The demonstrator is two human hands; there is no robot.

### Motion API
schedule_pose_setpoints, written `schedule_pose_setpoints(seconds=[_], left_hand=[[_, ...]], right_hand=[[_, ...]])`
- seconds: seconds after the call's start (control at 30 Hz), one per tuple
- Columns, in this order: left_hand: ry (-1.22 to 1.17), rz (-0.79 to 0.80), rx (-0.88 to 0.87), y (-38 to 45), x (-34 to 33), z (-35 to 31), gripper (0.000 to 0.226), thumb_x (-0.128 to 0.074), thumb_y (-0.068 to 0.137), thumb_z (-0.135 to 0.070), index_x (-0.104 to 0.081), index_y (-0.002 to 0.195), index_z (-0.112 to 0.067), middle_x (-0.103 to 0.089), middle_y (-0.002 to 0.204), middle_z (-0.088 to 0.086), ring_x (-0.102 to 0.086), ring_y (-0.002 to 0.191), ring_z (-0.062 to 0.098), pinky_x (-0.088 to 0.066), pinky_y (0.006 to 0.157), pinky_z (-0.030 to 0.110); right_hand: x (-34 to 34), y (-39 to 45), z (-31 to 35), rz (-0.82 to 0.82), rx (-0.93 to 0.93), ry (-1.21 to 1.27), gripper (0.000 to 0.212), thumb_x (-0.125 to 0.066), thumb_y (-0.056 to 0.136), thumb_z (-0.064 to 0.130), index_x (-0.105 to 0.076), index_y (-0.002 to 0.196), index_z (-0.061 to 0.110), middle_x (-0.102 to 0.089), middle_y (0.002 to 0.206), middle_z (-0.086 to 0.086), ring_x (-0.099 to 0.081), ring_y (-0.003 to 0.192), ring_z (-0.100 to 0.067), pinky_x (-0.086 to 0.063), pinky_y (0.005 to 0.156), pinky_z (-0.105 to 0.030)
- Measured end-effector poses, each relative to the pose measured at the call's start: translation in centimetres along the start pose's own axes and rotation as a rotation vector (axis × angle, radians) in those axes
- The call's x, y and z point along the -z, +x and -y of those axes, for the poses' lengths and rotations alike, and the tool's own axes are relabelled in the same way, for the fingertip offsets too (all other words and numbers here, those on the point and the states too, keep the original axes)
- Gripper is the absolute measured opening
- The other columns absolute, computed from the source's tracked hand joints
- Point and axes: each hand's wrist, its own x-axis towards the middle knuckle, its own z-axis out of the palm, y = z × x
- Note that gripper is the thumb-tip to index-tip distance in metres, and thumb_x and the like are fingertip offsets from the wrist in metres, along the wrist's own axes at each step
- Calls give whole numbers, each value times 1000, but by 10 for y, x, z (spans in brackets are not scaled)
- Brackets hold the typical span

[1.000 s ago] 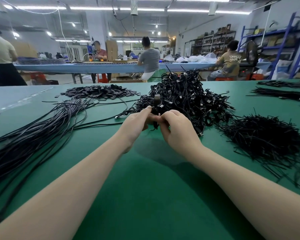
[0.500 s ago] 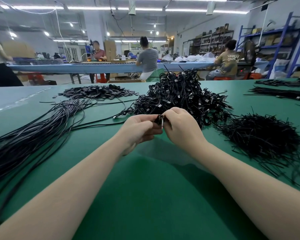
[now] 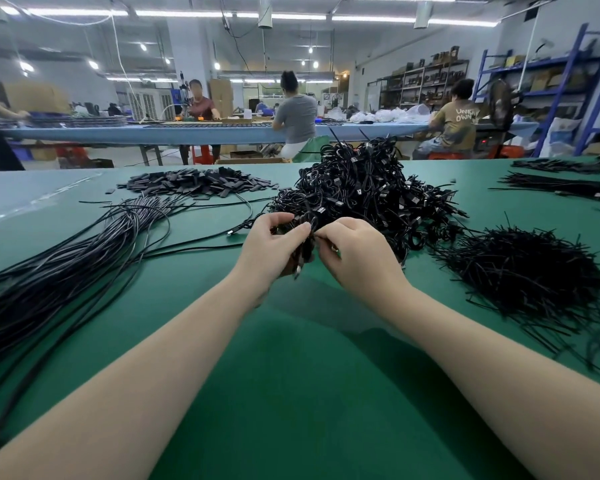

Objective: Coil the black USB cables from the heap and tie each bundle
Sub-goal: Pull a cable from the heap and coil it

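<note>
A small coiled black USB cable bundle [image 3: 307, 245] stands upright between both hands above the green table [image 3: 291, 393]. My left hand [image 3: 269, 247] grips the bundle from the left, fingers curled around it. My right hand [image 3: 355, 252] pinches it from the right, at the bundle's upper part; whether a tie is between the fingers I cannot tell. Right behind the hands rises a tall pile of tied cable bundles [image 3: 368, 192]. A long heap of loose black cables [image 3: 59, 271] stretches along the left side of the table. A mound of black twist ties [image 3: 523, 271] lies at the right.
A flat pile of small black sleeves [image 3: 198, 183] lies at the back left. More black cables [image 3: 561, 183] lie at the far right edge. Beyond the table, several people sit or stand at a long blue workbench [image 3: 187, 133]. Blue shelving [image 3: 589, 81] stands at the right.
The bundle has turned upright between my hands and now hangs lower, with a connector showing under my left hand. Both hands stayed close together in front of the pile.
</note>
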Motion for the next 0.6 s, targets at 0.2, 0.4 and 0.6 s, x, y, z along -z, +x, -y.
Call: schedule_pose_setpoints(seconds=[0.2, 0.4, 0.6], left_hand=[[-345, 128, 374, -3, -3, -12, 19, -47, 96, -14, -61, 86, -21, -56, 51, -5, -49, 37, 4, -37, 35, 12], [-20, 250, 43, -1, 5, 0, 52, -36, 87, 7, -70, 104, -29, -68, 79, -4, -61, 58, 7, -46, 51, 16], [304, 199, -240, 3, 17, 11, 36, -72, 83, -9, -69, 101, -40, -60, 119, -18, -58, 103, -6, -46, 89, 15]], right_hand=[[1, 0, 0, -81, 199, -173, 7, -66, 80, 1, -67, 74, -2, -64, 72, -15, -62, 65, -34, -54, 60, -40], [1, -5, 0, -129, 34, 6, 4, -66, 81, 0, -68, 81, -4, -66, 77, -15, -63, 72, -36, -53, 66, -41], [-2, -5, -4, -84, -49, 82, 8, -64, 87, 5, -69, 91, -1, -67, 88, -12, -60, 85, -33, -49, 73, -39]])
